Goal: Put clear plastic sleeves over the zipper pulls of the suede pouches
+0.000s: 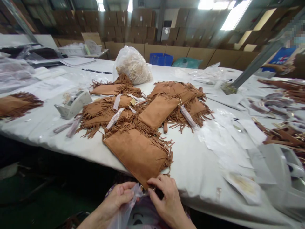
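A brown fringed suede bag [138,149] lies at the table's front edge, its near corner pointing at me. At that corner is a small metal clasp [142,187]. My left hand [121,197] is closed on a translucent plastic wrap [126,210] that hangs down and reaches up to the clasp. My right hand [165,194] has thumb and forefinger bent around the bag's corner by the clasp; what exactly they pinch is partly hidden. Several more fringed bags [157,111] are piled just behind, some with straps wrapped in plastic [187,116].
A grey tape dispenser [73,103] stands left of the pile, and a larger one [281,178] is at the right front. Behind the pile sits a stuffed plastic bag [133,65]. A metal post [259,60] rises at the right; a co-worker [281,62] is beyond it.
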A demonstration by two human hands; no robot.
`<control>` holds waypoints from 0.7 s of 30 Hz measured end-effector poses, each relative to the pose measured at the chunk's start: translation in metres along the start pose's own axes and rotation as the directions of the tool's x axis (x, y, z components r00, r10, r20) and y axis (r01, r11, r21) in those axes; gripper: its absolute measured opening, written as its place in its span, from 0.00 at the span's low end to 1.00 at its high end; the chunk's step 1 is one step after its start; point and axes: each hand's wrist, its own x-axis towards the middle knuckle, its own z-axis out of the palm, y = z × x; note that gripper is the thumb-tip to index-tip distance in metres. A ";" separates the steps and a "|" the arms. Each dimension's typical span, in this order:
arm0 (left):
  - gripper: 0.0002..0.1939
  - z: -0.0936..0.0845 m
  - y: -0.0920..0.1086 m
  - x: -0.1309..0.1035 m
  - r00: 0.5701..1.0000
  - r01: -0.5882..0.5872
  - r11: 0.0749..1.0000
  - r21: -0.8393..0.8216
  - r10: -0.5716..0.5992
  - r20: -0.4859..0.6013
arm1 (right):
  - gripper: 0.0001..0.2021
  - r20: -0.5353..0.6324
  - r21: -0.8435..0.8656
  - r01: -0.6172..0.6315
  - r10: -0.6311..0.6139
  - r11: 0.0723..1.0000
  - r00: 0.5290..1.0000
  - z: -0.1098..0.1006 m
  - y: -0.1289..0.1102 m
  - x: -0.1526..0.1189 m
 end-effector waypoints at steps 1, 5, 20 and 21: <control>0.25 -0.003 0.001 -0.003 1.000 0.002 1.000 0.006 -0.002 0.013 | 0.07 -0.008 -0.022 0.003 -0.004 1.000 1.000 0.002 -0.002 0.000; 0.24 0.000 0.003 -0.007 0.999 0.029 0.993 0.115 -0.031 0.021 | 0.06 -0.081 -0.071 0.029 -0.034 0.997 0.996 0.015 -0.005 0.000; 0.18 0.019 0.005 0.017 0.973 0.013 0.990 0.138 0.019 -0.230 | 0.05 0.013 0.007 0.144 -0.144 0.990 0.990 0.012 0.003 0.002; 0.17 0.017 0.006 0.015 0.977 0.013 0.999 0.048 -0.002 -0.213 | 0.05 0.005 0.022 0.141 -0.141 0.990 0.990 0.011 0.001 0.001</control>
